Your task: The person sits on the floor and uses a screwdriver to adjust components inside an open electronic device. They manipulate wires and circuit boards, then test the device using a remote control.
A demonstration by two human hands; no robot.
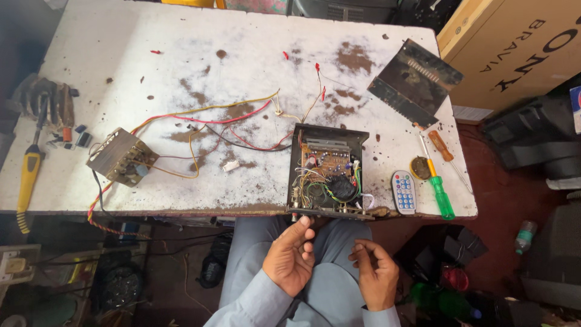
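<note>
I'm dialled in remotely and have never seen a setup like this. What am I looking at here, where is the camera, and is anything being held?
There is one picture, from a camera on the person's head, looking down. No machine here: the left hand and right hand are bare, both empty, above the lap.

On the worn white table lie an opened black metal box with a circuit board and wires, its dark lid, a boxy transformer on red and yellow wires, a small white remote control, a green-handled screwdriver, an orange-handled screwdriver and a yellow-handled tool. The left fingertips are close to the box's front edge.
</note>
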